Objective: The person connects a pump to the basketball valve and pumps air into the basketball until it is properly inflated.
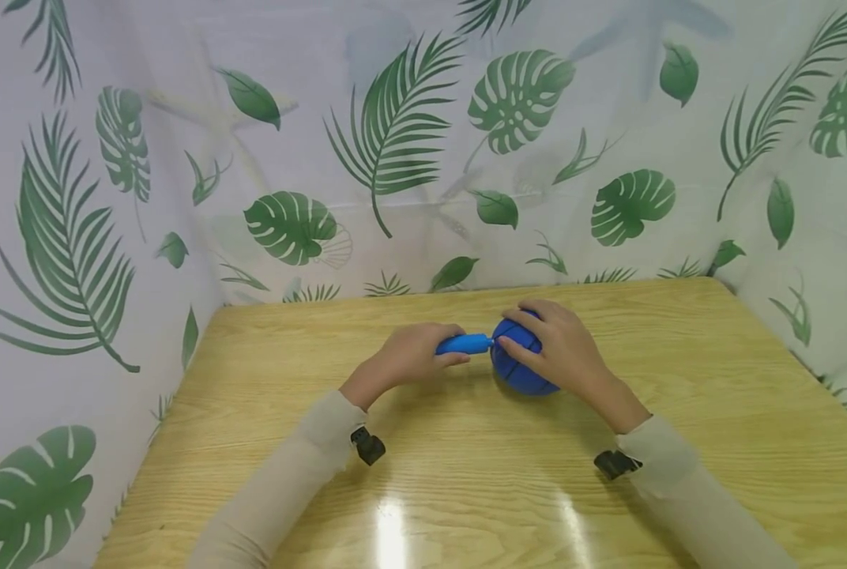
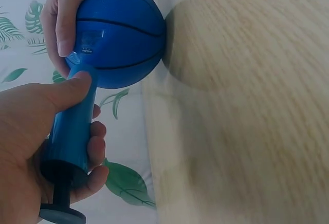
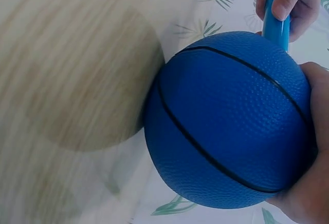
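Observation:
My left hand (image 1: 416, 352) grips a blue hand pump (image 1: 464, 344), fingers and thumb wrapped round its barrel. In the left wrist view, the pump's black plunger handle (image 2: 62, 213) sticks out at the near end. The pump's tip points at a small blue basketball (image 1: 521, 371) with black seam lines and meets its side near my right fingers. My right hand (image 1: 562, 344) holds the ball from above and the right, its fingers and thumb curved over the top. In the right wrist view, the pebbled ball (image 3: 231, 121) largely fills the picture. Whether the needle is inside the ball cannot be seen.
The ball rests on a wooden table (image 1: 452, 474) with light reflections near the front. Behind and at both sides hangs a white cloth (image 1: 423, 253) printed with green leaves. Black straps with small devices sit on both wrists, over beige sleeves (image 1: 288, 474).

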Tool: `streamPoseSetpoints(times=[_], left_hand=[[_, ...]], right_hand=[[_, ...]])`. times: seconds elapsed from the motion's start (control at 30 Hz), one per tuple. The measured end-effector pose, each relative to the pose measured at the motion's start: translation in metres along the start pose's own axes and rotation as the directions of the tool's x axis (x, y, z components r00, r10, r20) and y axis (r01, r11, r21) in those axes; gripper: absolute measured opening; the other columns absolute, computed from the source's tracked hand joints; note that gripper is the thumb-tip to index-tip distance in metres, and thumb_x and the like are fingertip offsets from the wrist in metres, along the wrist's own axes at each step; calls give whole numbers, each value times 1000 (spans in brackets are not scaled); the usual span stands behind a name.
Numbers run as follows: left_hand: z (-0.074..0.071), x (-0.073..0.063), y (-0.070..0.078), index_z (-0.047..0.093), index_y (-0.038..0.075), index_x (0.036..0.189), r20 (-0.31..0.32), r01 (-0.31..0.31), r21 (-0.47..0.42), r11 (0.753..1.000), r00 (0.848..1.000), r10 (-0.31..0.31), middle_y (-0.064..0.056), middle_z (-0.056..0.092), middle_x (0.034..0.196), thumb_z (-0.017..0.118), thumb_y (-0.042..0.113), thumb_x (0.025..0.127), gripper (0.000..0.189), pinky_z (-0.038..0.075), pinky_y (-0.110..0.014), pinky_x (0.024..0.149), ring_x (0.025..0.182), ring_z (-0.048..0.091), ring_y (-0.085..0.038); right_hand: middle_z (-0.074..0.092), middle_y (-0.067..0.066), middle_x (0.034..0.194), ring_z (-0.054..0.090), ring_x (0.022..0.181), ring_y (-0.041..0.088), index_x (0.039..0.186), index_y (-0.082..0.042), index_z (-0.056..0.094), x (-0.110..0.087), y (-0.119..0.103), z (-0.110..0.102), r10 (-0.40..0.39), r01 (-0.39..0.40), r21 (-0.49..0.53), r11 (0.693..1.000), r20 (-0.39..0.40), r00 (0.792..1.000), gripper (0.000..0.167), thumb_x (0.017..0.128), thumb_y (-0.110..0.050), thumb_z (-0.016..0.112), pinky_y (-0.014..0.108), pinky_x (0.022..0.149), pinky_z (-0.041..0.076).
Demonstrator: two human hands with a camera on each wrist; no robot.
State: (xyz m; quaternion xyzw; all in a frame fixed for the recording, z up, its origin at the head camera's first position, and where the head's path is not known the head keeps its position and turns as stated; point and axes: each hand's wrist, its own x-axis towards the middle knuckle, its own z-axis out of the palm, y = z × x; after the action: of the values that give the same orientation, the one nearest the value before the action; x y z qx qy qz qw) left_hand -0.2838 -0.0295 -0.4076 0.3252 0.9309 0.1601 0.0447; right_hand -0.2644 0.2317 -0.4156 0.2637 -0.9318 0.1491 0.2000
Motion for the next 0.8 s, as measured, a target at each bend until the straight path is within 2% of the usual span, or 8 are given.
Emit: streamPoseSetpoints(times=[0.2,0.37,0.57,0.8], left_hand=[[-7,-2,-3,66,19,132,-9,-51,58,997,999,51,1,73,112,62,47,101,42,50,-31,76,87,61,-14],[-10,-3,-7,67,20,131,10,-59,83,995,998,59,3,72,108,61,49,101,42,48,-29,72,84,59,-13],[-13,-4,-8,67,20,132,35,-66,77,995,997,63,3,74,113,61,48,101,42,53,-31,78,87,62,-12],[-13,-3,-11,68,22,129,38,-64,59,996,997,62,4,73,108,62,47,100,39,50,-30,74,85,60,-13]], right_hand=[[64,18,133,60,123,42,129,-14,69,2,0,-1,-15,15,-16,1000,26,1000,48,92,-43,74,62,103,48],[64,18,133,60,123,42,129,-14,69,3,-2,-1,-37,38,-33,999,41,998,48,92,-44,73,62,105,47],[63,18,134,60,125,42,130,-15,69,2,-5,-4,-41,43,-36,998,58,997,47,93,-42,72,63,105,46],[62,18,136,58,127,42,132,-15,68,3,-6,-6,-15,16,-8,1000,84,996,45,95,-41,70,63,107,44]])
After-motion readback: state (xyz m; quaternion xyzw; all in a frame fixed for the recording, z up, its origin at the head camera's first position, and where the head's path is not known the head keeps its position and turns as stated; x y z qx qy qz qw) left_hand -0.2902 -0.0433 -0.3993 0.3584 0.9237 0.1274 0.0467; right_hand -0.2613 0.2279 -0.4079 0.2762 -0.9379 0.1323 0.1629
